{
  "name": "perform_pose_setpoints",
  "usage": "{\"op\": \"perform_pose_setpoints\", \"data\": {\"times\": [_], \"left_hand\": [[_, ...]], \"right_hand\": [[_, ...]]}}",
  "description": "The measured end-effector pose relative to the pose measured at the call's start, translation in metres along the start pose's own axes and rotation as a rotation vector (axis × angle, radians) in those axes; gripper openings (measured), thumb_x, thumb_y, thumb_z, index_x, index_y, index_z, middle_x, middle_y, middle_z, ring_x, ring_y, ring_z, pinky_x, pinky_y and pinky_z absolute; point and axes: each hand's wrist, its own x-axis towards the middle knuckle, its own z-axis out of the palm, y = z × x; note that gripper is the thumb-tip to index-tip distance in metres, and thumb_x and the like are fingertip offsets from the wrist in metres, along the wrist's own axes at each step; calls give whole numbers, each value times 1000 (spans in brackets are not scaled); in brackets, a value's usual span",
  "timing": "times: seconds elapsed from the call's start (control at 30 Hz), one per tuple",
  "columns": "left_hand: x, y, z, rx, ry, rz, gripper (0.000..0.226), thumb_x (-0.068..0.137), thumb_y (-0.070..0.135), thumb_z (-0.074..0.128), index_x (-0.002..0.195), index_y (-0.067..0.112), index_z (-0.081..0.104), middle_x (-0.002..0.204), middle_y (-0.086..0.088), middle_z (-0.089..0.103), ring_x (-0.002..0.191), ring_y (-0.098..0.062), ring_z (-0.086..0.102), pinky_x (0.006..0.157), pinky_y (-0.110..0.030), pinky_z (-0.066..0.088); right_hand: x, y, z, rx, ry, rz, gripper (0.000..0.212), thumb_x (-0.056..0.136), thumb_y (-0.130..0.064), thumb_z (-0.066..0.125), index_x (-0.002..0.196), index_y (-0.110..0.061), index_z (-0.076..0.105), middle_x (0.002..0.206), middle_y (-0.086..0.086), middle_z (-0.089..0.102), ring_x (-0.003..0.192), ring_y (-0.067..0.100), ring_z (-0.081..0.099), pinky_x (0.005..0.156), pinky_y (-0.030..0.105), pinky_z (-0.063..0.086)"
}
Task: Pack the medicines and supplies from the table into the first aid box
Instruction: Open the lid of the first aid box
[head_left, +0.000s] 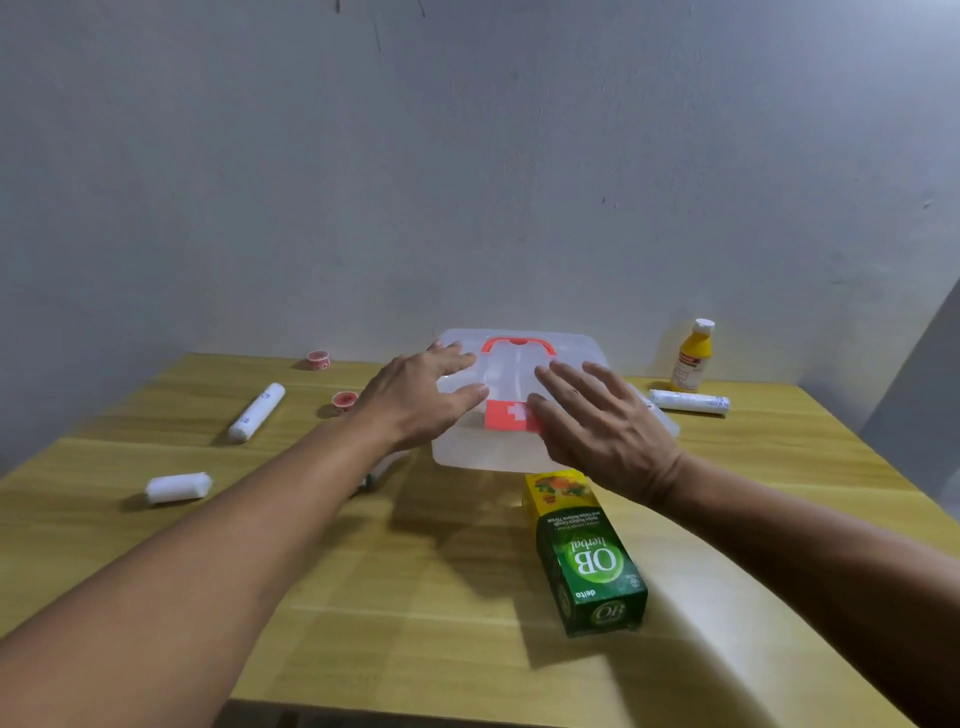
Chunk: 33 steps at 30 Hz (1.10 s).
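Standing against a bare grey wall, the wooden table (332, 561) carries the shut first aid box (576, 358) at its far middle, with gauze rolls (257, 412), two small red tape rolls (318, 359), a yellow bottle (692, 356) and a green carton (589, 558) scattered around it. Something thin lies half hidden under the left forearm, too obscured to name. Both arms reach forward, the left hand (421, 397) and right hand (602, 418) spread flat with straight fingers over the lid, grasping nothing.
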Motion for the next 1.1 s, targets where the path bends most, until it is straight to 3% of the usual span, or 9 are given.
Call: {"op": "perform_pose_setpoints", "data": {"times": [0.17,0.3,0.43,0.53,0.63,0.73,0.83,0.97,1.1], "left_hand": [[6,0,1,-389,48,-113,59,97,36,37,150,19,20,160,4,12,147,-11,10,121,-35,10],[16,-5,9,-767,115,-293,80,77,62,34,143,16,37,153,-5,36,142,-21,32,118,-46,23],[21,-15,20,-881,192,-315,76,76,68,29,130,21,52,137,-4,54,127,-20,50,109,-49,36],[15,-6,19,-813,224,-294,56,82,57,29,108,20,62,112,-8,66,108,-29,60,93,-53,49],[20,-2,20,-505,237,-235,33,92,30,35,114,25,59,116,1,63,104,-22,56,80,-33,45],[33,-2,19,-39,207,-165,42,93,24,37,133,19,49,141,-3,50,125,-23,48,95,-30,39],[46,-2,25,173,44,-153,54,99,35,30,148,12,26,158,-5,22,146,-22,21,117,-37,21],[54,-6,38,100,-7,-187,56,100,35,30,150,14,18,161,-2,11,148,-17,6,121,-37,8],[48,-20,41,-334,213,-433,43,98,19,36,141,13,40,149,-3,41,138,-21,37,111,-30,30]], "right_hand": [[16,3,-13,208,-68,183,28,99,-22,40,103,-8,63,126,15,64,121,32,58,98,54,45],[34,12,-20,355,-88,347,31,98,-25,35,108,-10,60,126,9,65,123,26,57,107,51,37],[51,21,-24,434,-72,478,30,97,-23,36,113,-8,57,118,11,67,107,30,63,107,49,36],[68,30,-28,461,-18,533,27,98,-22,38,110,-7,58,102,14,69,89,33,60,94,46,44],[91,51,-28,481,-4,599,23,99,-17,43,108,-4,59,94,20,67,82,36,58,71,32,35],[112,73,-18,500,3,631,23,99,-19,43,111,-6,59,91,25,66,77,40,59,62,34,35],[126,91,-3,520,-1,663,26,100,-21,41,115,-8,58,90,23,68,70,35,56,58,34,36],[136,111,18,522,-6,708,26,100,-25,41,115,-12,59,86,20,69,72,37,58,58,36,38],[140,131,35,556,-103,774,26,99,-28,44,114,-15,61,102,17,70,90,39,61,68,37,43]]}}
